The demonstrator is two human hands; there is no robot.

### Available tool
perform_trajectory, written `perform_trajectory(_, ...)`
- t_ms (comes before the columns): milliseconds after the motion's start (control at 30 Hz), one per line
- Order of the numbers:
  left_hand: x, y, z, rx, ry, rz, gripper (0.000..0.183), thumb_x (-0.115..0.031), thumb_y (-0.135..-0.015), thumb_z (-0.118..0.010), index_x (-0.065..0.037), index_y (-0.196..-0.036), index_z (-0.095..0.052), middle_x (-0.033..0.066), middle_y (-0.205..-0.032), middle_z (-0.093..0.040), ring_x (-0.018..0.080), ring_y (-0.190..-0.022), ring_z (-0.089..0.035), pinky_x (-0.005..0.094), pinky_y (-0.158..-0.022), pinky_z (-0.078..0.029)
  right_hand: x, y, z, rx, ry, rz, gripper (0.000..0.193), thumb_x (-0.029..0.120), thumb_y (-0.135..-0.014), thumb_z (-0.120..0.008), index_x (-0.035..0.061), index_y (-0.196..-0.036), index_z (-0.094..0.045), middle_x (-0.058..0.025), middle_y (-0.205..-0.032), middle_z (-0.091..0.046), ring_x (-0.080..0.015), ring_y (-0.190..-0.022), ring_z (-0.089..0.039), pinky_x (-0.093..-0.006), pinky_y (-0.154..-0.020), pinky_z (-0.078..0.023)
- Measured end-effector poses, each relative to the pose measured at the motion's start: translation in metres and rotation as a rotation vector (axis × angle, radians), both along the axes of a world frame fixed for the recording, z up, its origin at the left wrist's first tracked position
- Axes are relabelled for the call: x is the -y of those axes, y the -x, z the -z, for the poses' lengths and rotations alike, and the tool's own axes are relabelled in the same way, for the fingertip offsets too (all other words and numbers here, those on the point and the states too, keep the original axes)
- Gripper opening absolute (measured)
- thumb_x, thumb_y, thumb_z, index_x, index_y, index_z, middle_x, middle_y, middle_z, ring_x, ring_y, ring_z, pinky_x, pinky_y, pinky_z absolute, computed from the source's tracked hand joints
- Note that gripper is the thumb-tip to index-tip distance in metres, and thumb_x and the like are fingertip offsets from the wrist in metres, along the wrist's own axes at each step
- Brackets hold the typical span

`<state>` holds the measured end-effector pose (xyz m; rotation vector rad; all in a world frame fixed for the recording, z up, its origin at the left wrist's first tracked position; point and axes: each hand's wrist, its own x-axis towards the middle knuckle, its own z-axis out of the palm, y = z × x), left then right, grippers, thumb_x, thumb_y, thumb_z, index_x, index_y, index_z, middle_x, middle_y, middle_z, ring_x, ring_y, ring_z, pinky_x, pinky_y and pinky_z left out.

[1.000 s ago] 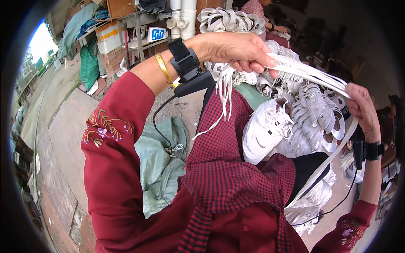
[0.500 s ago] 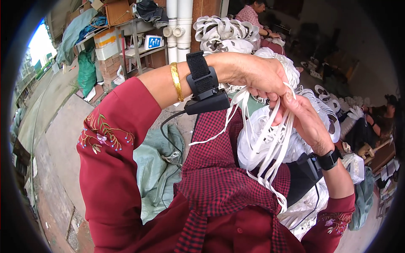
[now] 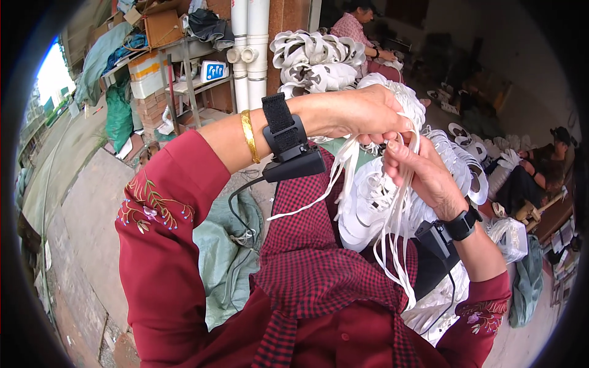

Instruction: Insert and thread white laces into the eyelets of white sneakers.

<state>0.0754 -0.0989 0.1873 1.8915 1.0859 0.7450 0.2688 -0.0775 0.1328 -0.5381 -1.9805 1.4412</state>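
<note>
A bundle of white shoelaces (image 3: 399,245) hangs in loops from my two hands over the checked apron. My left hand (image 3: 371,113) is closed round the upper part of the bundle, its fingertips curled under; some strands and a loose end dangle below it. Close beside it and a little lower, my right hand (image 3: 429,178) is closed on other strands, which pass between its thumb and fingers. Behind the laces, at my lap, lie white shoe uppers (image 3: 353,224) with lace eyelets, partly hidden by the strands.
More bundled white shoe uppers (image 3: 316,49) are piled ahead of me. A pale green sack (image 3: 227,245) lies by my left side. White pipes (image 3: 248,61) stand beyond. One person (image 3: 353,27) works at the back, another (image 3: 546,168) sits at far right. Cables trail from both wrist devices.
The view has shifted slightly. My right thumb and fingers have moved a little left along the strands, just under my left hand. The hanging laces have gathered closer together, uncovering more of the shoe uppers.
</note>
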Motion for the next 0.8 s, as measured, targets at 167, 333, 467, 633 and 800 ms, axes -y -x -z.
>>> perform_trajectory(167, 0.001, 0.031, 0.013, 0.116, 0.053, 0.149, 0.028, -0.027, -0.098, -0.060, -0.004, -0.114, -0.060, -0.0002, -0.082, -0.063, 0.0027, -0.061, -0.053, 0.0184, -0.051, -0.043, -0.004, -0.010, -0.012, -0.108, 0.217, -0.022, 0.031, 0.034, -0.105, -0.048, 0.0079, -0.089, -0.056, 0.0117, -0.055, -0.025, -0.0003, -0.045, -0.020, -0.0200, -0.041, -0.015)
perform_trajectory(333, 0.000, 0.051, 0.046, 0.396, 0.333, 0.325, 0.049, -0.036, -0.107, -0.038, 0.003, -0.130, -0.053, 0.0157, -0.101, -0.069, 0.0210, -0.083, -0.069, 0.0272, -0.069, -0.056, -0.010, -0.021, -0.036, -0.102, 0.140, 0.020, 0.032, 0.034, -0.105, -0.046, 0.0070, -0.090, -0.056, 0.0117, -0.056, -0.024, -0.0002, -0.046, -0.020, -0.0204, -0.041, -0.014)
perform_trajectory(467, 0.003, 0.067, 0.073, 0.304, 0.376, 0.375, 0.051, -0.038, -0.105, -0.043, 0.005, -0.129, -0.054, 0.0164, -0.109, -0.069, 0.0210, -0.091, -0.070, 0.0238, -0.069, -0.054, -0.014, -0.027, -0.052, 0.010, 0.074, 0.003, 0.032, 0.034, -0.104, -0.048, 0.0075, -0.087, -0.057, 0.0120, -0.057, -0.024, 0.0000, -0.046, -0.019, -0.0207, -0.041, -0.014)
perform_trajectory(633, 0.005, 0.109, 0.094, 0.082, 0.288, 0.276, 0.041, -0.029, -0.099, -0.056, 0.002, -0.126, -0.059, 0.0102, -0.101, -0.071, 0.0123, -0.081, -0.069, 0.0178, -0.063, -0.047, -0.017, -0.041, -0.067, 0.133, 0.005, 0.026, 0.031, 0.033, -0.103, -0.053, 0.0077, -0.085, -0.058, 0.0123, -0.057, -0.025, 0.0002, -0.046, -0.019, -0.0208, -0.042, -0.014)
perform_trajectory(800, -0.004, 0.150, 0.107, 0.051, 0.358, 0.129, 0.032, -0.029, -0.101, -0.054, 0.000, -0.112, -0.063, -0.0033, -0.067, -0.055, 0.0056, -0.053, -0.044, 0.0200, -0.047, -0.033, -0.023, -0.054, -0.067, 0.358, -0.060, 0.129, 0.034, 0.034, -0.101, -0.056, 0.0057, -0.083, -0.059, 0.0127, -0.055, -0.025, -0.0001, -0.046, -0.020, -0.0211, -0.042, -0.013)
